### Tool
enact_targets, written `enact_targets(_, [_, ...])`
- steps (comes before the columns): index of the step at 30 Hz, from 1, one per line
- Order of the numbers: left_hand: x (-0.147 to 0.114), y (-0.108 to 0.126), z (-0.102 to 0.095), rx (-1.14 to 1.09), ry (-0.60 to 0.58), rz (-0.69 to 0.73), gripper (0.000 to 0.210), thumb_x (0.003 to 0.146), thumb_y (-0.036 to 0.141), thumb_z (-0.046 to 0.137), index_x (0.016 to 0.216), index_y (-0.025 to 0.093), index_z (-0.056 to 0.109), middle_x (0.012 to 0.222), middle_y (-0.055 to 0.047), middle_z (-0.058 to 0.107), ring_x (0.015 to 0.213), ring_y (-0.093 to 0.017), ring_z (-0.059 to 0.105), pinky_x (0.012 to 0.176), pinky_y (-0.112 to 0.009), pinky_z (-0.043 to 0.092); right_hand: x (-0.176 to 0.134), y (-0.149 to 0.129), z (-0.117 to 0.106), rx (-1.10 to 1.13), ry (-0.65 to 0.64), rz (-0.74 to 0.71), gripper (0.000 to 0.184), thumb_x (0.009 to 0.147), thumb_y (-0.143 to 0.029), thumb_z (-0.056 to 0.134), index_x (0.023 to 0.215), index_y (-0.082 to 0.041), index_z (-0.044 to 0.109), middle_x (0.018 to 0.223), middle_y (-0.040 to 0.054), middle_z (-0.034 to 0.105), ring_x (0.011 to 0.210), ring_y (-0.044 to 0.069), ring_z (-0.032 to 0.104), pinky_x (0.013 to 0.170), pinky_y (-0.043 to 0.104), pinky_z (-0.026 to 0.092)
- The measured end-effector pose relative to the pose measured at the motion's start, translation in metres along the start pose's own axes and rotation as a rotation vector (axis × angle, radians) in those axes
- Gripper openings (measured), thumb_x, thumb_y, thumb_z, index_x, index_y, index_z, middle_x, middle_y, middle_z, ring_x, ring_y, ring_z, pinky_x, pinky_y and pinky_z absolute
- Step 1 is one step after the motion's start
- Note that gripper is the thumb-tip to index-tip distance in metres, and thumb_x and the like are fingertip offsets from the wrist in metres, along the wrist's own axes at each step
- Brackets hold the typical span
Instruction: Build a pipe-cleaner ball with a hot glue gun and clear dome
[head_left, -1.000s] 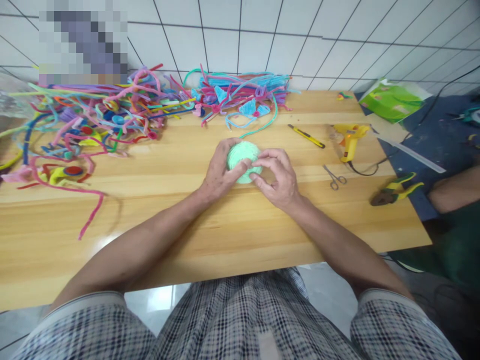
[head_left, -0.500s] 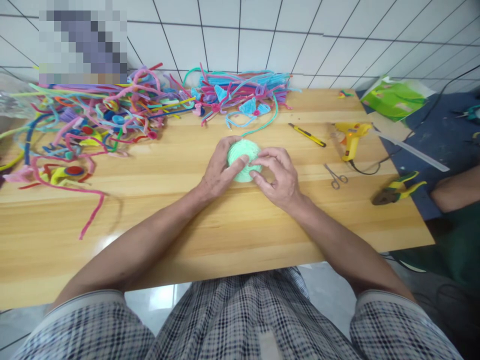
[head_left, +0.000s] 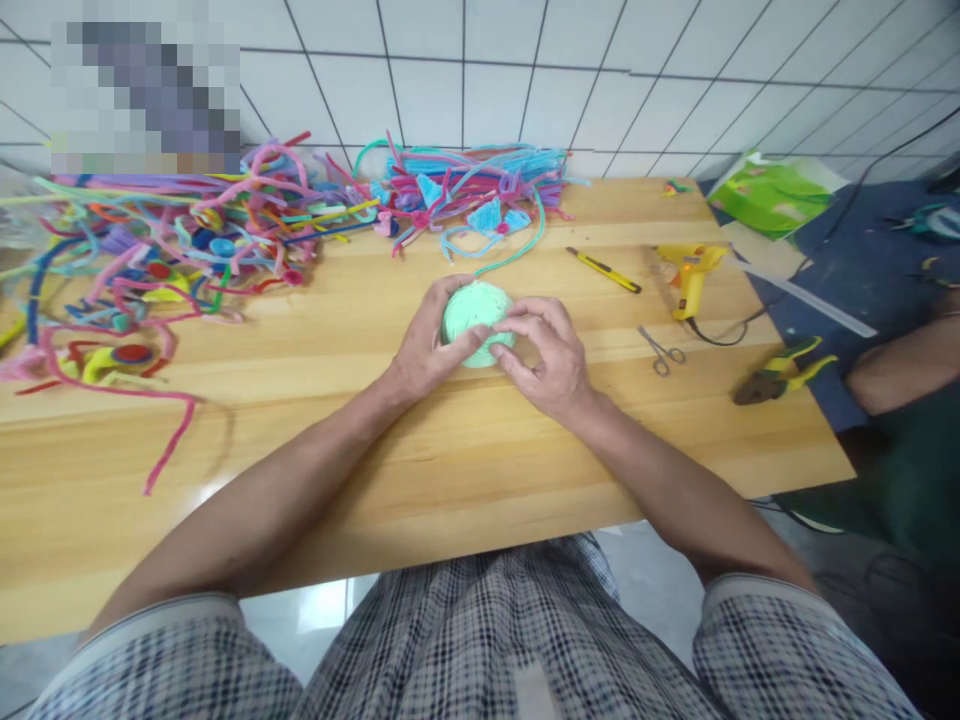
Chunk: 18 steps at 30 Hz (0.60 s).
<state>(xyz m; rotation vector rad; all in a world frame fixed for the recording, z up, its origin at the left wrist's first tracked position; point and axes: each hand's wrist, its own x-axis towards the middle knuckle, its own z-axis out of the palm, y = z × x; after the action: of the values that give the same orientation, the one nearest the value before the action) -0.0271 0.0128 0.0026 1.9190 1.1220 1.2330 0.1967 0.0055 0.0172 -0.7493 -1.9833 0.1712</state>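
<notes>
At mid-worktop (head_left: 465,450), mint-green ball (head_left: 466,312) clasped by left fingers (head_left: 460,349); right fingers (head_left: 531,327) curled, pinch unclear; likely light, soft, best cupped round sides.

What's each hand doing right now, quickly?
Left hand: holding the mint-green ball, curled around its left side, thumb on top.
Right hand: fingers bent, tips at the ball's right side; whether they grip anything cannot be told.

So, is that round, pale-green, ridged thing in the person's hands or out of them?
In: the left hand curls around the round, pale-green thing, thumb across it; the right hand touches it.
</notes>
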Motion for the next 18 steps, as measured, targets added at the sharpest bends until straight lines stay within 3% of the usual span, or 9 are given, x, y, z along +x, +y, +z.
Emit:
enact_targets(4, [0.000, -0.001, -0.001, 0.019, 0.018, -0.001, 0.074, 0.099, 0.076, 0.066, 0.150, 0.023, 0.054, 0.146, -0.014, 0.065, 0.136, -0.035, 0.065, 0.121, -0.053, 0.056, -0.001, -0.005, 0.001, 0.018, -0.043, 0.072, 0.014, 0.104, -0.033, 0.070, 0.116, -0.028, 0.074, 0.124, 0.0098, 0.074, 0.120, 0.028, 0.070, 0.106, 0.051, 0.059])
enact_targets(9, [0.000, 0.001, 0.001, 0.010, 0.035, -0.068, 0.070, 0.095, 0.068, 0.071, 0.147, 0.023, 0.056, 0.140, -0.013, 0.068, 0.128, -0.035, 0.068, 0.116, -0.057, 0.058, 0.017, -0.003, -0.014, 0.180, -0.104, 0.311, 0.021, 0.101, -0.047, 0.072, 0.107, -0.027, 0.074, 0.118, 0.0074, 0.077, 0.116, 0.025, 0.071, 0.105, 0.045, 0.059])
enact_targets(13, [-0.001, 0.004, 0.006, 0.007, 0.052, -0.108, 0.069, 0.092, 0.064, 0.074, 0.144, 0.023, 0.057, 0.140, -0.012, 0.067, 0.130, -0.035, 0.067, 0.117, -0.057, 0.057, 0.026, 0.032, -0.058, 0.164, -0.047, 0.692, 0.025, 0.097, -0.050, 0.070, 0.101, -0.025, 0.069, 0.106, 0.0033, 0.077, 0.101, 0.021, 0.072, 0.098, 0.041, 0.060])
enact_targets(15, [-0.001, 0.002, 0.010, -0.006, 0.098, -0.114, 0.068, 0.091, 0.063, 0.075, 0.143, 0.023, 0.058, 0.138, -0.012, 0.068, 0.129, -0.034, 0.068, 0.117, -0.056, 0.057, 0.018, 0.061, -0.090, -0.032, 0.011, 0.796, 0.028, 0.090, -0.048, 0.075, 0.106, -0.024, 0.070, 0.115, 0.0059, 0.077, 0.107, 0.024, 0.071, 0.105, 0.044, 0.058])
enact_targets(18, [0.001, -0.005, 0.016, -0.040, 0.185, -0.103, 0.070, 0.088, 0.065, 0.078, 0.142, 0.023, 0.060, 0.135, -0.012, 0.070, 0.124, -0.033, 0.069, 0.114, -0.056, 0.058, -0.003, 0.103, -0.136, -0.466, 0.086, 0.934, 0.044, 0.086, -0.043, 0.076, 0.121, -0.017, 0.068, 0.132, 0.0178, 0.072, 0.124, 0.031, 0.067, 0.113, 0.051, 0.053])
